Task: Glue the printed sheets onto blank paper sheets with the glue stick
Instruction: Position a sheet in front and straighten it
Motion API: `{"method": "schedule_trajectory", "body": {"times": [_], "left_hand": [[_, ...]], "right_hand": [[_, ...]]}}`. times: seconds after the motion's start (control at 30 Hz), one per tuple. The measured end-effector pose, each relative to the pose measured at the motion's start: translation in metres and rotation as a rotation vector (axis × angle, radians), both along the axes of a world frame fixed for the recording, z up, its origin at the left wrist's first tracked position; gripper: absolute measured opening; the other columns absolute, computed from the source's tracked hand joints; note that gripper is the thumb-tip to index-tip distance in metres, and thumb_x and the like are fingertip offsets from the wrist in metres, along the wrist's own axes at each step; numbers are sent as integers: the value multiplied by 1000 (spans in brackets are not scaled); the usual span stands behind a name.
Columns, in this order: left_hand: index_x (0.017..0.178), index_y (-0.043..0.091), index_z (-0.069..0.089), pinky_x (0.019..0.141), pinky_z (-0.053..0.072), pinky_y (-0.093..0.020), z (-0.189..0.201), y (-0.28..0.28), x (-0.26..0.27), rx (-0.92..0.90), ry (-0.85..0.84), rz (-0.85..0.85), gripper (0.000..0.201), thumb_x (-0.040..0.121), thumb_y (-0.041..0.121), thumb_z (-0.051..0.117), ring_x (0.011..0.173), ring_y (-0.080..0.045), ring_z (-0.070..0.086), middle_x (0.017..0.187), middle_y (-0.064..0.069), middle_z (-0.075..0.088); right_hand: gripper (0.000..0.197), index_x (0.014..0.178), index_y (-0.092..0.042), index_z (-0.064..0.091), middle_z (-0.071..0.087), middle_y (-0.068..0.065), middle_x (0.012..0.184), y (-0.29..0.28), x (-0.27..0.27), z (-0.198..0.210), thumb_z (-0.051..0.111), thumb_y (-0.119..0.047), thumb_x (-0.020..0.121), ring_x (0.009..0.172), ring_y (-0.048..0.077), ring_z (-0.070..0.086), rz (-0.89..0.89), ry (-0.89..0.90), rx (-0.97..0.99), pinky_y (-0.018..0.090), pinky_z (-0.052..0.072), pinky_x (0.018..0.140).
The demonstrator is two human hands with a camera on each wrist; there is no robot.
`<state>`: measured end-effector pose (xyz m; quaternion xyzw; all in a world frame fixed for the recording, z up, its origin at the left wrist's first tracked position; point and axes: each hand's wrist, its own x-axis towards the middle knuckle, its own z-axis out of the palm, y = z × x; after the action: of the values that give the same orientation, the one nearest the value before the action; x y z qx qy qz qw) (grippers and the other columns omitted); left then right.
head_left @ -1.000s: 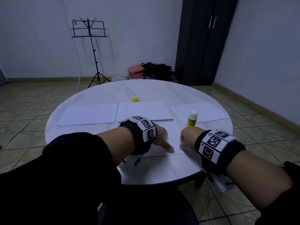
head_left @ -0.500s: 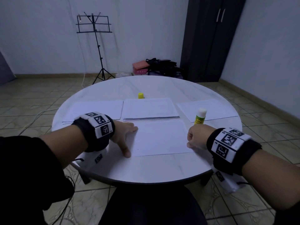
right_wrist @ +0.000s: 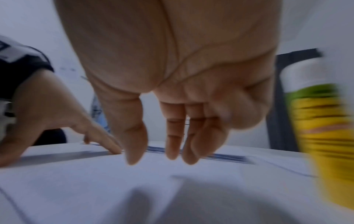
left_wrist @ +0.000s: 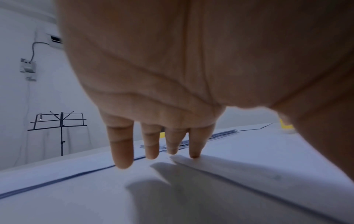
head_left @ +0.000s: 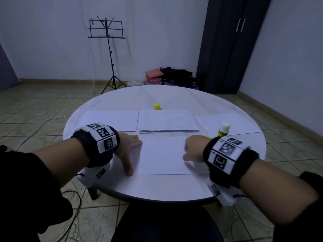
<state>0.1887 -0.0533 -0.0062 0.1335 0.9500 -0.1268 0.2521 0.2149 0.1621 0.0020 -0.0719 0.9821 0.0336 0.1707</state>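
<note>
A white sheet (head_left: 162, 154) lies in front of me on the round table (head_left: 157, 187). My left hand (head_left: 129, 151) lies flat at the sheet's left edge; its straight fingertips (left_wrist: 194, 154) touch the sheet's far left corner. My right hand (head_left: 192, 151) hovers at the sheet's right edge with fingers (right_wrist: 172, 145) hanging loosely and holding nothing. The glue stick (head_left: 223, 130) stands uncapped just behind the right wrist, and looms blurred beside the hand in the right wrist view (right_wrist: 321, 121). A stack of printed sheets (head_left: 167, 121) lies behind the front sheet.
Blank sheets (head_left: 110, 120) lie at the back left and one more sheet (head_left: 227, 123) at the back right. The yellow cap (head_left: 157, 106) stands behind the stack. A music stand (head_left: 108, 49), bags (head_left: 174, 75) and a dark wardrobe (head_left: 227, 46) are beyond the table.
My left hand slid from the sheet's middle to its left edge. My right hand moved left, away from the glue stick, onto the right edge; it is blurred with motion.
</note>
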Motion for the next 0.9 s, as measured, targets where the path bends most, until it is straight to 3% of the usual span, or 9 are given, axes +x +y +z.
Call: {"method": "schedule_trajectory", "body": {"times": [0.1,0.3,0.4,0.47,0.63,0.77,0.9], "left_hand": [[151,28,7,116,20,-38,0,-8,4,10,-8,-1,119,62,56,81,144,-16,18,157,12,10],[142,31,26,108,36,-40,-7,-10,6,69,46,6,112,51,54,86,132,-19,39,140,7,42],[150,22,14,114,26,-37,-5,-8,6,30,58,2,122,56,53,85,140,-20,26,152,3,29],[146,20,22,113,26,-36,-3,-7,4,6,58,-31,115,56,56,84,140,-19,25,151,4,29],[150,19,18,117,20,-40,-3,-8,1,-61,40,-50,120,56,62,80,144,-18,14,155,7,16],[150,20,16,115,24,-43,-1,-5,0,-94,20,-45,124,53,66,79,142,-20,19,154,7,18],[152,22,7,115,25,-43,-1,-4,-2,-106,-11,-5,133,51,67,80,143,-20,21,157,6,15]], "right_hand": [[48,123,-9,60,59,7,126,-46,-3,-3,64,-38,85,115,25,56,170,-14,-56,29,45,96],[80,141,-19,39,50,6,133,-106,-8,-9,69,-54,76,121,25,50,359,-62,12,33,42,96],[94,145,-25,31,44,3,140,-93,-20,-16,74,-57,68,128,24,43,335,-118,-21,33,38,103],[99,145,-23,29,37,2,146,-73,-23,-15,77,-56,65,135,24,36,296,-130,-9,37,33,109],[101,151,-20,18,18,-2,156,-3,-16,-6,79,-39,72,143,17,19,175,-197,-9,31,18,116],[97,149,-25,22,25,-5,154,36,-10,-4,81,-26,72,138,20,31,56,-229,0,33,28,113],[98,149,-25,22,30,-4,151,42,-9,-4,81,-19,71,136,21,33,23,-229,47,36,33,110]]}}
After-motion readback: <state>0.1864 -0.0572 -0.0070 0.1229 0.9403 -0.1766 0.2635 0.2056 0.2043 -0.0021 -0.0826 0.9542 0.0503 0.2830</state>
